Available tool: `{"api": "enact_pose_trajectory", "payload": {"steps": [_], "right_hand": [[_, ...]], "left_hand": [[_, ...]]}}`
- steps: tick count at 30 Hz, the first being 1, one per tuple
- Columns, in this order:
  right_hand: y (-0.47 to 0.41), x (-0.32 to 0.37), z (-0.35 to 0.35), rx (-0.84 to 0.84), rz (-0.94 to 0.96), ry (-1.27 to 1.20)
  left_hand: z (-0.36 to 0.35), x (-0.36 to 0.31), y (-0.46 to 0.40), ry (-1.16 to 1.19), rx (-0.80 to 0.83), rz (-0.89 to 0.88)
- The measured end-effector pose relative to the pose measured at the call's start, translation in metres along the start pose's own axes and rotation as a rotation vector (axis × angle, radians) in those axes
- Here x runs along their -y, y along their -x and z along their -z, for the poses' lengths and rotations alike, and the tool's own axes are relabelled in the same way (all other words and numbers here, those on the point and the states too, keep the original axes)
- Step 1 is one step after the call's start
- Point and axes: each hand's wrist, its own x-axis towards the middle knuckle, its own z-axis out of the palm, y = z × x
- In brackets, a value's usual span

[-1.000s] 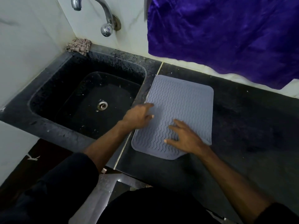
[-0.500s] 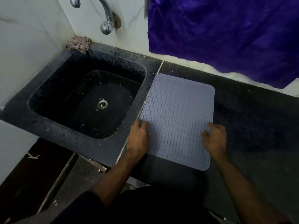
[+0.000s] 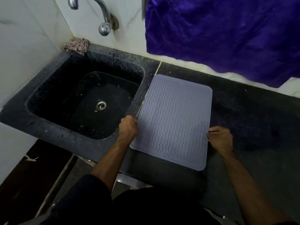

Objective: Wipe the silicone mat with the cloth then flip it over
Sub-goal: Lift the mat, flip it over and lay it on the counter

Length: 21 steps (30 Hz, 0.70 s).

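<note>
both hands are gripping the grey mat [image 3: 175, 120] lying on the dark counter [image 3: 243, 127] beside the sink [image 3: 48, 127], left hand [image 3: 128, 127] pinching its left edge, right hand [image 3: 220, 138] its right edge

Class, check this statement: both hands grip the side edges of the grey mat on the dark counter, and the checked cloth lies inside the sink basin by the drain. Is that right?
Not quite. The head view shows the checked cloth bunched on the sink's back corner ledge under the tap, not by the drain. The rest holds: left hand and right hand grip the mat by its side edges.
</note>
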Motion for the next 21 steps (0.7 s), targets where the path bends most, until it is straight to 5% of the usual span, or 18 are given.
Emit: {"api": "enact_pose_trajectory", "payload": {"steps": [21], "right_hand": [[0.01, -0.01, -0.001, 0.03, 0.012, -0.121]], "left_hand": [[0.019, -0.009, -0.002, 0.077, 0.06, 0.135]]}}
